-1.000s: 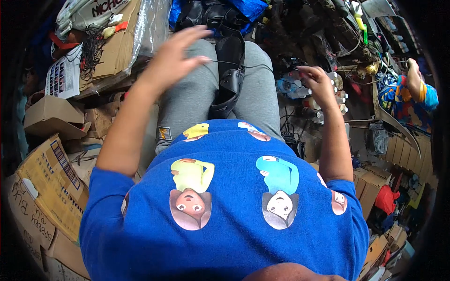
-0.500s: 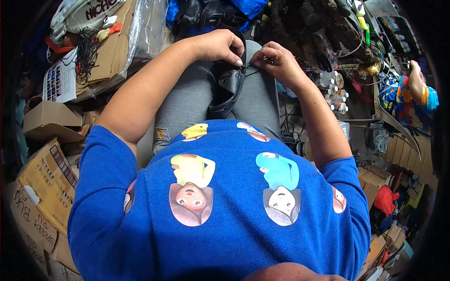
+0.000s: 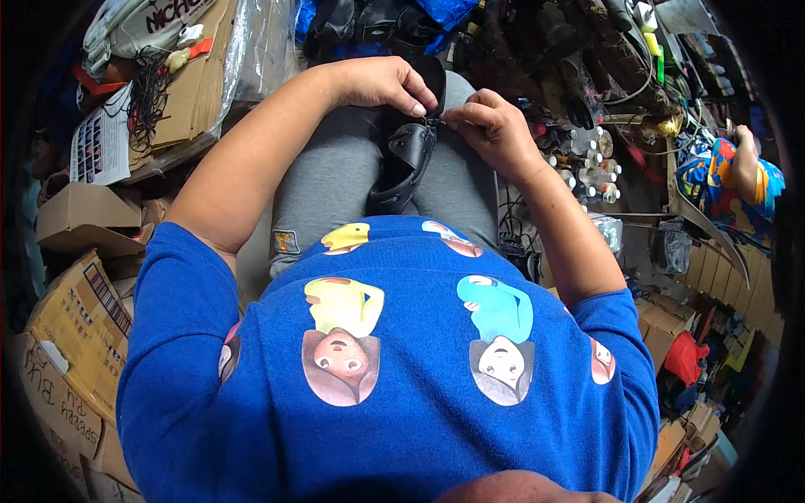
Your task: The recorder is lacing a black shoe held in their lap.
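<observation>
**A:** Start on your left. Where is your left hand point(image 3: 381, 84)?

**B:** It comes in over your left thigh, and its fingertips point(image 3: 418, 107) are pinched down on the upper end of the black leather piece point(image 3: 408, 163). The hand is closed narrow, thumb against forefinger, holding that top edge.

**A:** And the piece itself, how does it lie?

**B:** It sits in your lap between your grey trouser legs point(image 3: 323, 180). Its long axis runs away from you: the near end points back toward your blue shirt point(image 3: 394, 360), and the far end rises to where your two hands meet. It leans a little to your left at the near end.

**A:** Then your right hand point(image 3: 495, 130)?

**B:** Just right of the top of the piece, also closed narrow. Its thumb and forefinger pinch something very fine at the piece's upper edge. I cannot tell whether that is a thread, a needle or the leather itself; it is too small to see.

**A:** Which hand is nearer?

**B:** Both touch the same upper end, almost fingertip to fingertip. Your left hand lies more over the piece; your right comes at it from the side.

**A:** Anything further right?

**B:** A cluster of small bottles point(image 3: 587, 168) on the floor, well apart from your hands.
</observation>
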A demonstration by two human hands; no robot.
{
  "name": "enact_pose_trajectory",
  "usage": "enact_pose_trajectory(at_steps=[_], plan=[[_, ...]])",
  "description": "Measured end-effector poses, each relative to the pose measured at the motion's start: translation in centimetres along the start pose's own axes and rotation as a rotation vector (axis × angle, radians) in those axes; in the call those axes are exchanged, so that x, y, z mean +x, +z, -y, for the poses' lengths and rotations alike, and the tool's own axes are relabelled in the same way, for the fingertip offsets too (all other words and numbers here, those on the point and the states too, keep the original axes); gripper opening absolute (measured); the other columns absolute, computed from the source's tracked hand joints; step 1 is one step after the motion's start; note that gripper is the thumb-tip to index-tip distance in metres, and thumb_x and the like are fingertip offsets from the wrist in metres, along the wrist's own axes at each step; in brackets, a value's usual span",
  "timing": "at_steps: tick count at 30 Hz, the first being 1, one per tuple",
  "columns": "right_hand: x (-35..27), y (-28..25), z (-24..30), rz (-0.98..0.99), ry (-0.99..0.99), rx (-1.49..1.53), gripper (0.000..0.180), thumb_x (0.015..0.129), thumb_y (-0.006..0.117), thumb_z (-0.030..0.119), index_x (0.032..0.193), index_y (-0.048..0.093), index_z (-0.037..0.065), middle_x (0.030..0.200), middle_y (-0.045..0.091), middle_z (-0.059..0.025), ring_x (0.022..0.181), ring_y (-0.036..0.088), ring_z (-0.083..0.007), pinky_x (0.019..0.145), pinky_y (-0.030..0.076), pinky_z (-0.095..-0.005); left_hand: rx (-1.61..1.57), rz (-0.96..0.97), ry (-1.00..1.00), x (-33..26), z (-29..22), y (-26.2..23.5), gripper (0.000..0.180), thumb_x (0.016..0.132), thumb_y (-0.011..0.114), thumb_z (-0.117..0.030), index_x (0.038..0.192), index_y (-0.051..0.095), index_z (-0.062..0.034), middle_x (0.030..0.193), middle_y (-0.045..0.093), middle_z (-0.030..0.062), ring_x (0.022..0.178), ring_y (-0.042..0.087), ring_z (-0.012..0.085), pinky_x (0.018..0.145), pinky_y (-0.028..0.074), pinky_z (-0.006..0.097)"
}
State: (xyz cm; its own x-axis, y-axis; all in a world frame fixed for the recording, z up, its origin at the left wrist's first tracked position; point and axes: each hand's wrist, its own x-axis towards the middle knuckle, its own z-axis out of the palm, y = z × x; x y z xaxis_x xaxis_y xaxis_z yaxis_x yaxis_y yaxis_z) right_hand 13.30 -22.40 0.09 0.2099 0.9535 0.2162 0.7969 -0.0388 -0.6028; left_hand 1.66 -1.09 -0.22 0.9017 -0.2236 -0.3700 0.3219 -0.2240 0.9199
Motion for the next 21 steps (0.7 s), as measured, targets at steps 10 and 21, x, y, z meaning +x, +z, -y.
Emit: enact_pose_trajectory(at_steps=[10, 21], plan=[[1.1, -1.7, 4.8, 0.255, -0.104, -0.464, 0.015, 0.077, 0.056, 0.009, 0.085, 0.068, 0.013, 0.084, 0.058, -0.0088, 0.078, 0.06, -0.0271, 0.075, 0.045, -0.0369, 0.207, 0.049, 0.044, -0.2, -0.4, 0.0, 0.033, 0.082, 0.066, -0.009, 0.114, 0.063, -0.0002, 0.108, 0.066, 0.0094, 0.101, 0.06, 0.0158, 0.093, 0.043, 0.028], [2.9, -1.2, 5.5, 0.351, -0.071, -0.522, 0.014, 0.079, 0.054, 0.009, 0.086, 0.066, 0.007, 0.085, 0.06, -0.0125, 0.082, 0.061, -0.0292, 0.075, 0.047, -0.0407, 0.341, -0.243, 0.257, 0.8, 0.4, 0.6, 0.022, 0.069, 0.072, 0.001, 0.09, 0.067, -0.0012, 0.085, 0.06, 0.0068, 0.082, 0.062, 0.0183, 0.078, 0.05, 0.03]])
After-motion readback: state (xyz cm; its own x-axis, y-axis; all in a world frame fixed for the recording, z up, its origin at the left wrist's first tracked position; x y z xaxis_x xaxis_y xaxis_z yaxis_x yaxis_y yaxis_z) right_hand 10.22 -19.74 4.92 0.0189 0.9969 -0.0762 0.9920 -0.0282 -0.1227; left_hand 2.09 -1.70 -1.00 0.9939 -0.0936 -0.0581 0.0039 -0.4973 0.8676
